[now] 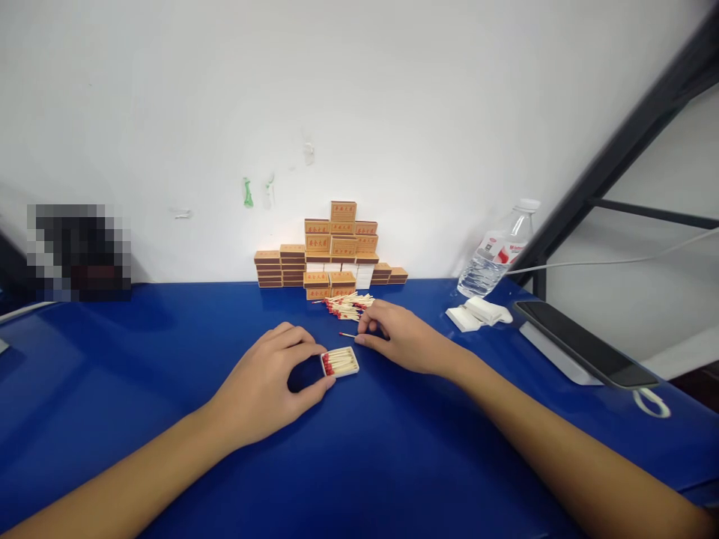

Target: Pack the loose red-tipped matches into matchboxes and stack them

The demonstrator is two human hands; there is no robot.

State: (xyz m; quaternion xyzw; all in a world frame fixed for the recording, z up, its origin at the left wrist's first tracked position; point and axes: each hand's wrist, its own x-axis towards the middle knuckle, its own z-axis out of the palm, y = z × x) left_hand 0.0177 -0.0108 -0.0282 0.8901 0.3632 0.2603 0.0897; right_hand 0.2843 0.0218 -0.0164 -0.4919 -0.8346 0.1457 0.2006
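Between the thumb and fingers of my left hand is the left end of a white matchbox tray, lying on the blue table. Several red-tipped matches lie side by side in it, heads to the left. My right hand pinches a single match by its plain end, just behind the tray and apart from it. The red head of that match points left. A loose heap of matches lies beyond my right fingertips, in front of stacked matchboxes.
The matchbox stack stands against the white wall. On the right are a water bottle, white blocks and a phone propped on a stand, with a white cable behind. A dark pixelated object sits at far left.
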